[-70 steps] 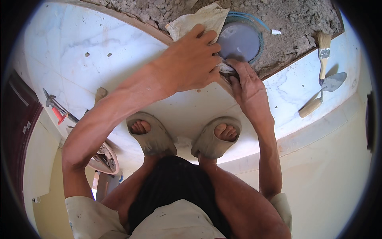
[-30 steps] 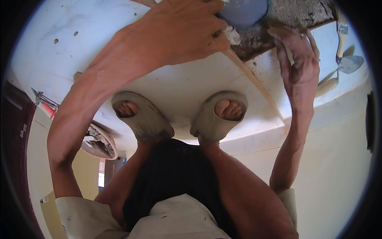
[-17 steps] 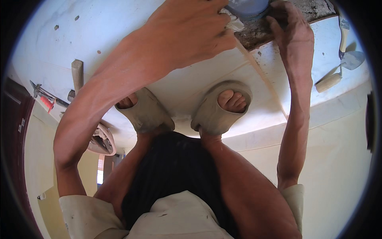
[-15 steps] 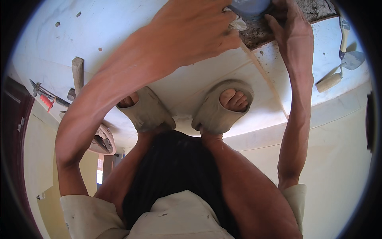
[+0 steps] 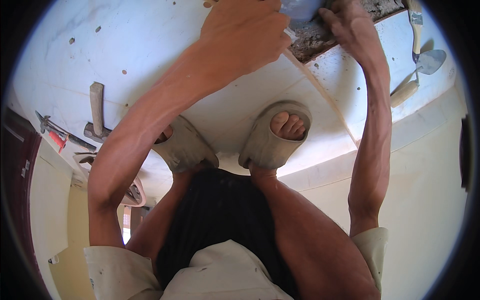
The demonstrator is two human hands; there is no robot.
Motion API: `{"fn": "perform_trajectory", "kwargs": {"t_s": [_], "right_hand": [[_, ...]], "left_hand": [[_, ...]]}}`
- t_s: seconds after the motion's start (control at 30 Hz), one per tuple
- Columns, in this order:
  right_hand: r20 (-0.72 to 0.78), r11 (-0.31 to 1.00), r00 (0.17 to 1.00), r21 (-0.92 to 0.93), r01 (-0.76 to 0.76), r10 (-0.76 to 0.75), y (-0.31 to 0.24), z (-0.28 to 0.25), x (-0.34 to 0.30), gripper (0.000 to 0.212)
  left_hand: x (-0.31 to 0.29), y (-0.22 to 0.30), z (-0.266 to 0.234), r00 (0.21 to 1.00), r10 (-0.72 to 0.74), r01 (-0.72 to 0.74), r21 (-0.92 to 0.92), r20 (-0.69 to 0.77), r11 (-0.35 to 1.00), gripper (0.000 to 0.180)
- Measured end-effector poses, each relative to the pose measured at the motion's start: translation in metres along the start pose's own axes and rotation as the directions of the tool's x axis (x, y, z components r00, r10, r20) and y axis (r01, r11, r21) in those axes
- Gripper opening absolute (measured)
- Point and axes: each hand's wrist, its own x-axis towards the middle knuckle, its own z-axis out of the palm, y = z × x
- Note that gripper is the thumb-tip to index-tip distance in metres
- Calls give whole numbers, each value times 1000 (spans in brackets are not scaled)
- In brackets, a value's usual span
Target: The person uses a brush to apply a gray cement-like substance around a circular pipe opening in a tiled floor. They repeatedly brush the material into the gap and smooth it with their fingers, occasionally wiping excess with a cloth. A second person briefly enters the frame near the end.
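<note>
The grey-blue disc (image 5: 300,10) sits at the top edge of view, set in the rough mortar bed (image 5: 310,47) beside the tiled floor (image 5: 225,115), with only its near part showing. It looks smooth and stiff, so it is probably slick under dusty fingers; its weight is hard to judge, and the rim seems the surest hold. The white scrap (image 5: 290,35) beside it looks light, soft and easily creased, best pinched at a free edge. The left hand (image 5: 247,32) has its fingers bent down next to the scrap, but their tips are hidden, so I cannot tell whether they grip it. The right hand (image 5: 352,25) is curved at the disc's right side, 1 digit extended to the rim; whether it is holding on cannot be told. Compared with 2.3 s ago, the disc is now cut off by the picture's edge, and the right hand has gone from the bed's near corner to the disc's right side. More of the hammer (image 5: 96,107) shows beside the left forearm than 0.5 s ago.
</note>
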Motion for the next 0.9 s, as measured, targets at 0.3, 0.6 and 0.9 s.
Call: {"fn": "perform_trajectory", "kwargs": {"t_s": [0.3,0.6,0.9], "right_hand": [[-16,997,997,4,-81,81,-8,3,4,44],[3,896,988,420,-141,154,1,7,6,42],[41,881,971,412,-232,236,-11,4,4,40]], "left_hand": [[1,-3,-11,997,61,-61,1,45,998,20],[4,-2,-24,981,101,-95,-43,164,995,20],[12,-1,-22,994,-11,25,-130,108,991,20]]}}
